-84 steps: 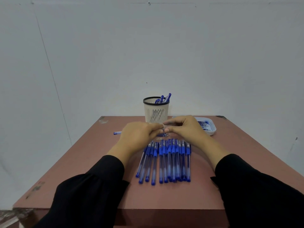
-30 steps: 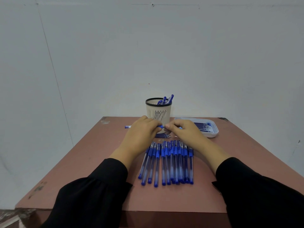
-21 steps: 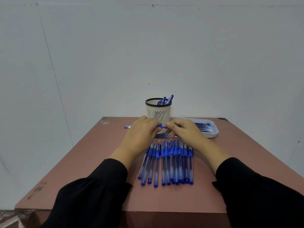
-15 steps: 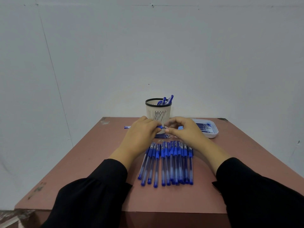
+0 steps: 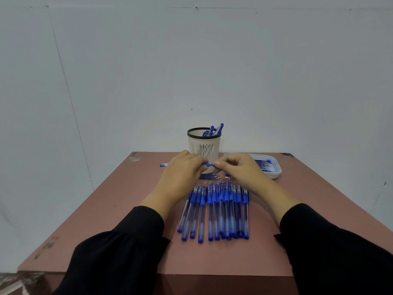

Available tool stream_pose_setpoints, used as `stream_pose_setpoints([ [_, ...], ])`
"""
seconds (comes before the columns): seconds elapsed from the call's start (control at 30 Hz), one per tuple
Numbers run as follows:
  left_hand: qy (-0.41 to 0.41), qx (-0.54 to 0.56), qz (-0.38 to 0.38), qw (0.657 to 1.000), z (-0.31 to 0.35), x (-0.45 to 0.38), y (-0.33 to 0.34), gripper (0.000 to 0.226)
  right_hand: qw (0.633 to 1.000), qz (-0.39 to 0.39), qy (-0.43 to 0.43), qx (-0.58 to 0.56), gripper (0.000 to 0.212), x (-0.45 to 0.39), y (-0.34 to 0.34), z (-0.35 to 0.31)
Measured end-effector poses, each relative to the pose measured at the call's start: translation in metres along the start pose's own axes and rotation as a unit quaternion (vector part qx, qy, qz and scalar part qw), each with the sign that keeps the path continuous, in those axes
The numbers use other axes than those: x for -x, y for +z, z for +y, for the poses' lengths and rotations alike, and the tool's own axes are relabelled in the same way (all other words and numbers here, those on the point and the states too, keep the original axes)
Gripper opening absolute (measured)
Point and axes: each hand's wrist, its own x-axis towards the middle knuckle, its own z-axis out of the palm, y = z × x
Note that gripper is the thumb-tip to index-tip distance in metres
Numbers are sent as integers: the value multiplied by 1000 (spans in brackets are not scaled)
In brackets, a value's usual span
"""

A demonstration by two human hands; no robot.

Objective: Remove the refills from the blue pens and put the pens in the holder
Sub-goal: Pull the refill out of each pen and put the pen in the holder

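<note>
Evidently, only the head view was given, and in it a single blue pen (image 5: 207, 164) was held crosswise just in front of the holder (image 5: 204, 145), the landmark for everything below. The left hand (image 5: 180, 177) was seen curled around the pen's barrel, whose far end (image 5: 163, 165) stuck out to the left of the holder. The right hand (image 5: 240, 169) was closed in a pinch at the pen's tip end, thumb and forefinger meeting just in front of the holder; whether the tip cone or the refill itself was pinched could not be told.

A few finished pens (image 5: 214, 130) were seen leaning inside the holder, their tops above its black rim. To the right of the holder a white tray (image 5: 276, 167) with pulled refills in it was seen. A row of untouched pens (image 5: 214, 211) was laid side by side on the table (image 5: 106, 209), well in front of the holder, and a few small parts (image 5: 209, 177) lay between that row and the holder.

Such a pen was judged light, stiff and smooth in the clear barrel, so the blue rubber grip would be the better place for the holding hand. The refill was judged thin and easily bent; a straight pull along the pen's axis would be called for.
</note>
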Motion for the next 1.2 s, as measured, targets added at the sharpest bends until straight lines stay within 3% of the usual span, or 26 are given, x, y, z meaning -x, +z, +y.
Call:
stream_pose_setpoints([
  [0.07,-1,-1,-2,1000,0,0,0,27,999,-1,13,-34,4,1,-2,-1],
  [0.37,-43,-12,16,999,-6,-1,1,25,997,76,-2,-33,18,-4,-21,3],
  [0.53,-55,-17,20,998,-7,0,1,25,988,27,36,150,18,-6,-31,15],
  [0.67,-53,-18,15,998,-8,0,1,25,950,-54,61,301,19,-9,-31,21],
  [0.77,-53,-15,14,998,-7,0,1,25,930,-73,65,356,21,-12,-33,22],
  [1.03,-52,-19,-3,998,-8,0,3,24,927,-66,59,366,26,-11,-32,19],
  [1.2,-48,-14,-31,998,-9,0,3,33,945,3,4,326,27,-6,-32,11],
])
